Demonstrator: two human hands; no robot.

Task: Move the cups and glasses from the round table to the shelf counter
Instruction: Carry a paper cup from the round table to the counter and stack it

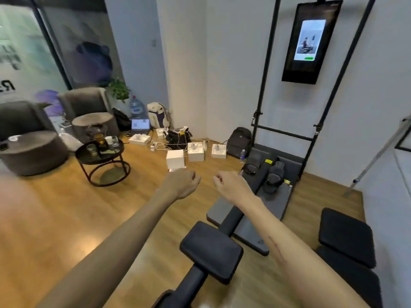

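Wood-floored room w/ pale walls; a tall dark screen (311, 41) hangs on the right wall between black poles, lit w/ a small picture. Below it sits a rowing machine (255, 196), its black seat (211, 252) in the foreground between the person's forearms.

Left hand (181, 183) and right hand (230, 185) are both held out in mid-air over the floor, near each other but apart. Left hand fingers (195, 177) are loosely curled inward, holding nothing. Right hand fingers (216, 180) likewise loosely curled, nothing in them.

Cups and glasses (104, 142) stand clustered on the round black desk (84, 155) at mid-left, well apart from both hands; exact count can't be told, too small and blurred. Desk has a ring base on thin legs.

Behind it: grey armchairs (84, 101) and a round grey pouf (33, 152). Along the far wall, a potted plant (119, 88), a big water bottle (136, 107), a white bag (158, 114), a laptop (140, 125), several white boxes (195, 152) w/ cables on the floor, and a black backpack (239, 141) by the corner.
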